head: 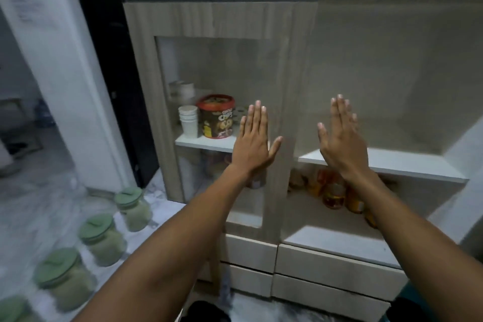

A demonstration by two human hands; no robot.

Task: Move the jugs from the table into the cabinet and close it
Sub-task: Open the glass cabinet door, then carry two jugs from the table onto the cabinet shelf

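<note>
Several glass jugs with green lids stand in a row on the marble table at lower left; the farthest jug point(132, 208) is nearest the cabinet, then another jug point(102, 239) and a third jug point(64, 278). The cabinet point(277, 65) has a wood-framed glass door on the left and an open right side. My left hand point(254, 141) is flat and open in front of the glass door. Over the open right compartment my right hand point(339, 138) is also spread, holding nothing.
Behind the glass, a brown-and-red cereal tub point(216, 116) and stacked paper cups point(188, 120) sit on the upper shelf. Orange jars point(333, 193) fill the lower right compartment. White drawers point(334, 266) are below. A white shelf point(407, 163) crosses the open side.
</note>
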